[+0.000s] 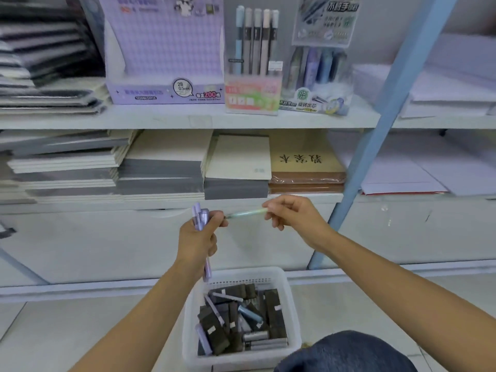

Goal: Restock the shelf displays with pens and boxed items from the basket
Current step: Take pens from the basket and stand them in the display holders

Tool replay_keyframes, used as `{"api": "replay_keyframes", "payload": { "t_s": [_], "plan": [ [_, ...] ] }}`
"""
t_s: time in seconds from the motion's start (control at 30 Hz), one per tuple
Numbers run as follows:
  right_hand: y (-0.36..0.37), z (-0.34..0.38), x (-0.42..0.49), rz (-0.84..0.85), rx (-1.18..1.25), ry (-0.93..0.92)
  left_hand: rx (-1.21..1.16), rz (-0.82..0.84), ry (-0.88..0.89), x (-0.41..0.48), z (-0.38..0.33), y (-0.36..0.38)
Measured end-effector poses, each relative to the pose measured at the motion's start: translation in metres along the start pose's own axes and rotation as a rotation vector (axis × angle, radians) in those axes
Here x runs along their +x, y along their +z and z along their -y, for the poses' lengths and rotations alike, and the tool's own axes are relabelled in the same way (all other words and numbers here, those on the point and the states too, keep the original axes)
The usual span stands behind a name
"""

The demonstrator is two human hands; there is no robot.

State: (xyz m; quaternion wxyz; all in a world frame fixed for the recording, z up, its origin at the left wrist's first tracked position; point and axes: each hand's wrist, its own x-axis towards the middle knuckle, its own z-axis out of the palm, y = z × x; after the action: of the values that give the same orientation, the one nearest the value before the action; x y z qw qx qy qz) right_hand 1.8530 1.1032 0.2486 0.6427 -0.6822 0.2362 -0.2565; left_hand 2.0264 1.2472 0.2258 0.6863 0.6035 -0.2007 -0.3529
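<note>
Looking through the head view, you have your left grip (200,237) curled round a bundle of lilac pens (199,216), held upright in front of the lower shelf (161,204). Their lower ends poke out beneath the hand, above the basket (241,361). Your right grip (292,213) pinches one end of a pale green pen (247,212) between thumb and fingertips. The pen lies level between your hands, its other end reaching your left fingertips; whether those also hold it is too blurred to tell.

The basket sits on the floor below, holding dark boxed items (272,304) and a few loose pens, so most of the restock looks undone.

You seem to be singling out one pen from the handful. The pen displays stand on the upper shelf (161,118), well above your hands: a clear stand (253,95) with pens upright, flanked by a lilac carton (163,88) and another pen display (319,76).

Next, free the green pen, turn it upright, raise it and slot it in among matching pens. Which display it belongs to, I cannot tell.
</note>
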Motion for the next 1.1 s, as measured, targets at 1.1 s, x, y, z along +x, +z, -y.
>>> {"api": "replay_keyframes", "payload": {
  "t_s": [1.1],
  "plan": [
    [0.02,0.246,0.034,-0.281,0.001,-0.554,0.141,0.381,0.366,-0.022,-0.207,0.058]
  ]
}}
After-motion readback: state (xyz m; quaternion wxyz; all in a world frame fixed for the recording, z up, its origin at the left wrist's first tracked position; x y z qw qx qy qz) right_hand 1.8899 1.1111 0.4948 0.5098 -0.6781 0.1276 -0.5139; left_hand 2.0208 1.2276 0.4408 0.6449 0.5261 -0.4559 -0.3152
